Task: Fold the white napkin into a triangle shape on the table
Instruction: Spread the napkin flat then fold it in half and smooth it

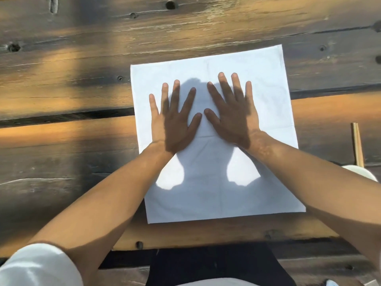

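Observation:
A white napkin [208, 178] lies spread flat as a square on the dark wooden table [72, 79], its near edge close to the table's front edge. My left hand [174, 122] rests palm down on the napkin's middle left, fingers spread. Beside it, my right hand [233, 116] lies palm down on the middle right, fingers also spread. The two thumbs almost touch. Neither hand grips the cloth. A shadow of my head and arms falls across the napkin.
A pair of wooden chopsticks [357, 144] lies at the right, next to the rim of a pale bowl [359, 172]. The plank table has gaps and knot holes. My dark-clothed lap [214, 265] shows below the front edge.

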Motion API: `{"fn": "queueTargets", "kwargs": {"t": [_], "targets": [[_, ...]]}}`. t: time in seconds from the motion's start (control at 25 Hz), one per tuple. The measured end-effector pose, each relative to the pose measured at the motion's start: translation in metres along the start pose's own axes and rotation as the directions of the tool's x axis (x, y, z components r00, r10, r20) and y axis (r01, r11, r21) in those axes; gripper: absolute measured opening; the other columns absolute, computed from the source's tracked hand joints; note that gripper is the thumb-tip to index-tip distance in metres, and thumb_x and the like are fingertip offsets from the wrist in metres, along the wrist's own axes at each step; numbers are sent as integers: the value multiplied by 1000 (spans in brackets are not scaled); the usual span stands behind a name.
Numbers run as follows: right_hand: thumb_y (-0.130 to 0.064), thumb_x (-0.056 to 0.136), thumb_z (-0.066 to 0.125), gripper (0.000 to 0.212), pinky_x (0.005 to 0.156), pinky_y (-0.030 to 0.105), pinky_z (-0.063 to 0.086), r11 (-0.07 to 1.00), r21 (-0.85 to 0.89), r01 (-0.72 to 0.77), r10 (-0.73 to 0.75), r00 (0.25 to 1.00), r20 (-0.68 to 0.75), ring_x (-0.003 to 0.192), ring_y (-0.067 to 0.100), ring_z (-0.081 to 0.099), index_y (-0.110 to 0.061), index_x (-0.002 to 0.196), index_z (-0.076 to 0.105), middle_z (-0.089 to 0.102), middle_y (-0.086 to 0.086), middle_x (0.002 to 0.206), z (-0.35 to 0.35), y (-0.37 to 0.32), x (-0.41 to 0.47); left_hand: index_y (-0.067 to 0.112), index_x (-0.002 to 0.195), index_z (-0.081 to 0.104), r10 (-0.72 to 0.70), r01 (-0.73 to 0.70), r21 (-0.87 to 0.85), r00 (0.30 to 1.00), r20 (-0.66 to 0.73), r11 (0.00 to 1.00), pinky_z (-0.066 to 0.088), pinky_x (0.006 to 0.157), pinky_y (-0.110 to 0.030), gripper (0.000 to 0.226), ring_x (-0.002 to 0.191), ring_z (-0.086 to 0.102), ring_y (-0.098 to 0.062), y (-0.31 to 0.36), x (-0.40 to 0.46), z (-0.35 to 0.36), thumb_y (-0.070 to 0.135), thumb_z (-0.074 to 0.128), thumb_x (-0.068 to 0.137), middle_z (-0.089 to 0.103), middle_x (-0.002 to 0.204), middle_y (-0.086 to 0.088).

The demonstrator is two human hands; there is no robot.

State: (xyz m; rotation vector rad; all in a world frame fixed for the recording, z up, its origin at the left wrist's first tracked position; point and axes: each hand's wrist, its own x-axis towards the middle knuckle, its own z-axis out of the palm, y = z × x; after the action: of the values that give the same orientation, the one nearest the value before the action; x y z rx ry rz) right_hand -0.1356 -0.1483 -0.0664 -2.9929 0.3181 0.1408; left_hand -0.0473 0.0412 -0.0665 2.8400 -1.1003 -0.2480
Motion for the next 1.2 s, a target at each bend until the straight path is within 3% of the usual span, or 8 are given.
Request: {"fn": "queueTargets", "kwargs": {"t": [0.12,0.28,0.4,0.52,0.64,0.76,1.0,1.2], "targets": [[-56,105,25,64,123,58,6,1000,26,-4,3,1000,23,156,34,3,-29,162,14,5,7,170,-3,27,-14,38,163,2,-59,54,53,994,91,997,0,124,-63,65,158,-7,-35,-14,-7,-13,62,19,104,-3,173,-4],[-58,105,17,70,125,56,0,975,58,-213,210,976,57,156,36,-6,-21,163,5,-3,12,170,-16,54,-29,34,163,-6,-144,133,81,980,140,988,-1,125,-61,69,157,-15,-34,-36,-12,-28,64,8,103,-12,171,-13],[-56,105,26,72,123,61,1,996,65,-64,64,998,2,155,41,0,-15,162,13,4,16,169,-8,22,-23,22,165,10,2,-5,42,997,72,999,-1,122,-67,74,157,-4,-42,-13,-4,-17,62,21,103,0,170,-23],[-57,104,28,69,122,61,6,996,55,74,-75,997,7,156,37,6,-19,162,19,9,12,170,0,4,-26,25,164,21,130,-131,19,990,56,991,7,121,-68,69,158,4,-38,5,-4,-10,59,30,104,9,171,-17],[-56,105,24,71,125,56,3,997,39,-68,67,997,40,157,32,-1,-17,163,8,0,8,170,-2,37,-46,34,164,3,21,-31,66,990,143,997,2,125,-62,67,158,-8,-34,-27,-13,-16,62,18,105,-5,172,-10],[-51,106,24,74,125,57,4,967,98,-234,231,972,40,156,34,-4,-6,161,7,0,14,170,-11,46,-66,26,164,-5,-145,135,79,979,144,988,-1,124,-63,72,157,-13,-38,-39,-27,-27,63,11,105,-10,170,-20],[-39,106,40,65,125,56,3,971,236,44,-48,999,10,156,36,6,-6,160,23,13,15,168,4,-39,-117,15,164,12,71,-66,-42,989,127,997,0,126,-59,73,158,-4,-36,36,-101,-4,55,29,106,0,171,-17],[-41,106,34,59,124,57,8,974,99,-205,207,978,-15,157,32,6,-23,162,22,12,11,169,4,8,-143,33,164,5,-52,45,43,986,158,998,-1,126,-58,64,159,-7,-30,6,-120,-3,56,20,106,-4,173,-4]]}}
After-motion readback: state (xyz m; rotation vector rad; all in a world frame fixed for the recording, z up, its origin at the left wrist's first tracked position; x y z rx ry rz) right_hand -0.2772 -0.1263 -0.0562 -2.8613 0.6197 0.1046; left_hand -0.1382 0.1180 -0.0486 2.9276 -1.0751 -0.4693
